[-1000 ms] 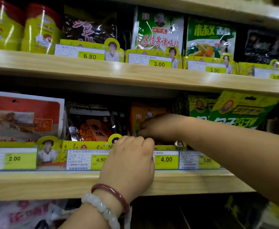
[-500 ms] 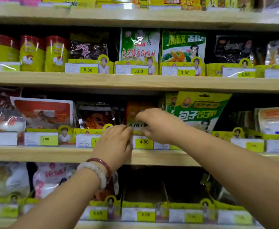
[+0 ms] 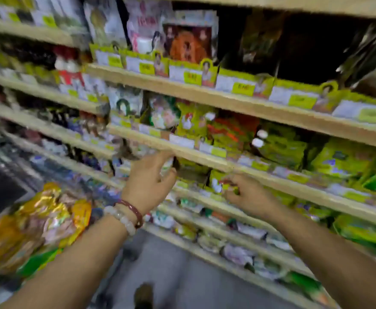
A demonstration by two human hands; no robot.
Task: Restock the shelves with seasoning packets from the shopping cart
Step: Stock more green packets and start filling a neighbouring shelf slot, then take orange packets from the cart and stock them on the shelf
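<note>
**Both hands up at the shelves, picture badly blurred**

We are looking at a tilted, smeared view, with wooden shelves (image 3: 205, 94) running from the upper left down to the right edge of the frame. Our left hand (image 3: 148, 182), with a red and a white bracelet (image 3: 127, 214) at the wrist, is up at centre frame, fingers loosely spread and the fingertips reaching just under the edge of a shelf; it seems to hold nothing, though the blur hides whether it touches the goods behind. Our right hand (image 3: 249, 194) is just right of centre, fingers curled in at a small green and white packet (image 3: 218, 182) on the shelf in front of it. We cannot tell whether they really pinch it or only rest against it.

Seasoning packets (image 3: 282, 148) in green and yellow fill the shelves at right behind yellow price tags (image 3: 242, 88). At lower left of the frame we see a heap of gold, orange and green packets (image 3: 44, 221), seemingly the cart's load, though the cart itself is too blurred to make out. Grey floor (image 3: 182, 264) shows at bottom centre between our forearms.
</note>
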